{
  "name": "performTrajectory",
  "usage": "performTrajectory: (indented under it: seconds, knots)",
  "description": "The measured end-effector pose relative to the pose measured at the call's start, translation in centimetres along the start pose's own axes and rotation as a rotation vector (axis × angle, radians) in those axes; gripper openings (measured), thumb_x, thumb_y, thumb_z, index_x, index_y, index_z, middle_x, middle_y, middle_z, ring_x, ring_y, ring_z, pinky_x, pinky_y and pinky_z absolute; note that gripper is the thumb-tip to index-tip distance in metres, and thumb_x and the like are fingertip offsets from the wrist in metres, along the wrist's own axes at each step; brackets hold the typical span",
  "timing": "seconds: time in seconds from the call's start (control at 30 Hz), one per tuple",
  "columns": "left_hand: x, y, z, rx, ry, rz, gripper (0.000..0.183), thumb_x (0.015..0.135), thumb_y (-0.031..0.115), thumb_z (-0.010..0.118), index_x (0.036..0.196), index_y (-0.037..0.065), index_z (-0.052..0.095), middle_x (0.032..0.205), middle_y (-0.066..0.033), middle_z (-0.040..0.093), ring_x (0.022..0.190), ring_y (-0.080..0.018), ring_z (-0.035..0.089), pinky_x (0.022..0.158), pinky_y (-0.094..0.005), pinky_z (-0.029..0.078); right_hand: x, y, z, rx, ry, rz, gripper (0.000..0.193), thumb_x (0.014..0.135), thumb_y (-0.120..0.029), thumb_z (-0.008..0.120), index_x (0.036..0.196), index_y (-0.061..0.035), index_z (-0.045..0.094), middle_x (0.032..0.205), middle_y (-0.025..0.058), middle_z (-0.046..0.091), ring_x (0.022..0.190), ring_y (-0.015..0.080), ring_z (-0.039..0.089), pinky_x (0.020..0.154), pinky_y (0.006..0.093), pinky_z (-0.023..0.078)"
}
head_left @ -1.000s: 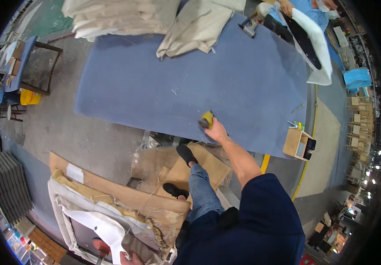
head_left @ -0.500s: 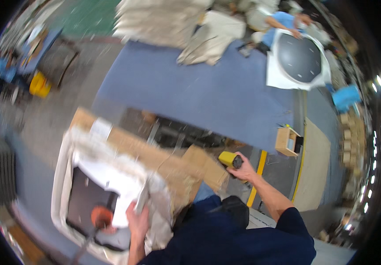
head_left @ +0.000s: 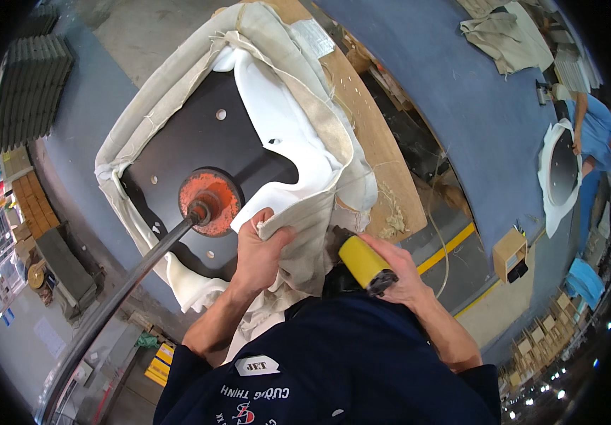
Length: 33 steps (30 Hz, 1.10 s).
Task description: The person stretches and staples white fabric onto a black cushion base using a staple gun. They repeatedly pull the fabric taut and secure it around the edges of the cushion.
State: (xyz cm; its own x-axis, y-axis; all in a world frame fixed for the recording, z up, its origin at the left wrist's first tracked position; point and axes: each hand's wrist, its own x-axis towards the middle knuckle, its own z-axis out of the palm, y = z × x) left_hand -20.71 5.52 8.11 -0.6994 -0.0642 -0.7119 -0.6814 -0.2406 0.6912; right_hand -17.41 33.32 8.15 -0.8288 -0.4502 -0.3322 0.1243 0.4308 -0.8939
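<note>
My left hand (head_left: 261,251) pinches the edge of a beige fabric cover (head_left: 312,202) at the near side of an upturned cushion. Inside the cover lie white padding (head_left: 263,95) and a black base board (head_left: 192,131) with several holes. An orange-red round pad (head_left: 229,212) on a metal rod (head_left: 125,287) rests against the board. In my right hand (head_left: 406,276) is a yellow staple gun (head_left: 363,263), its nose beside the folded fabric; whether they touch I cannot tell.
The cushion sits by a wooden board (head_left: 387,159) with fabric scraps on it. Beyond is a blue-grey table (head_left: 454,92) bearing folded beige fabric (head_left: 507,39) and a small wooden box (head_left: 509,255). A co-worker (head_left: 596,134) handles an oval panel (head_left: 562,173) at right. Dark stacked panels (head_left: 32,92) stand far left.
My view has swung toward the cushion, which now appears larger and more central. The staple gun in my right hand has come close to the cover. My left hand still grips the fabric.
</note>
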Motion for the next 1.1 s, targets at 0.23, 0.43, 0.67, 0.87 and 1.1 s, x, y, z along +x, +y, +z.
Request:
performTrajectory:
  seconds: [0.23, 0.43, 0.67, 0.87, 1.1]
  knots:
    - [0.6, -0.2, -1.8, -0.291, 0.053, -0.118, 0.038, 0.082, -0.011, 0.066, 0.071, 0.015, 0.040, 0.074, 0.0074, 0.048, 0.069, -0.0022, 0.044, 0.062, -0.0230, 0.039, 4.1, -3.8, 1.4, -0.161, -0.169, 0.206, 0.088, 0.069, -0.017, 0.085, 0.149, -0.0064, 0.047, 0.128, 0.0197, 0.065, 0.113, 0.0420, 0.065, 0.096, 0.0452, 0.054]
    - [2.4, -1.3, -3.7, -0.314, 0.112, -0.218, 0.026, 0.082, -0.011, 0.063, 0.080, 0.010, 0.048, 0.080, 0.0022, 0.057, 0.075, -0.0080, 0.055, 0.070, -0.0255, 0.048, 8.2, -7.4, 3.2, -0.289, -0.298, 0.497, 0.085, 0.069, -0.012, 0.081, 0.147, -0.0103, 0.049, 0.121, 0.0240, 0.068, 0.107, 0.0468, 0.065, 0.092, 0.0514, 0.054]
    - [2.5, -2.3, -4.3, -0.283, 0.101, -0.154, 0.017, 0.083, -0.007, 0.064, 0.086, 0.006, 0.054, 0.088, -0.0028, 0.063, 0.079, -0.0107, 0.060, 0.072, -0.0301, 0.053, 6.7, -6.2, 3.4, -0.228, -0.168, 0.422, 0.077, 0.072, -0.008, 0.074, 0.146, -0.0109, 0.052, 0.114, 0.0253, 0.071, 0.103, 0.0474, 0.067, 0.088, 0.0475, 0.056]
    - [1.6, -4.7, -5.2, -0.166, 0.093, 0.058, 0.030, 0.083, -0.005, 0.071, 0.081, 0.013, 0.047, 0.079, 0.0053, 0.055, 0.071, -0.0057, 0.051, 0.064, -0.0260, 0.046, 5.0, -4.9, -1.2, -0.161, -0.057, 0.278, 0.067, 0.080, -0.007, 0.073, 0.144, -0.0074, 0.055, 0.115, 0.0224, 0.072, 0.106, 0.0397, 0.071, 0.093, 0.0387, 0.055]
    - [-0.1, -5.6, -6.2, 0.615, 0.261, 0.471, 0.027, 0.089, 0.012, 0.076, 0.114, 0.009, 0.065, 0.092, -0.0050, 0.067, 0.075, -0.0170, 0.060, 0.069, -0.0337, 0.051, 7.8, -2.2, -3.0, -0.236, -0.286, 0.079, 0.069, 0.078, -0.001, 0.070, 0.145, -0.0031, 0.053, 0.122, 0.0184, 0.072, 0.111, 0.0268, 0.071, 0.099, 0.0331, 0.051]
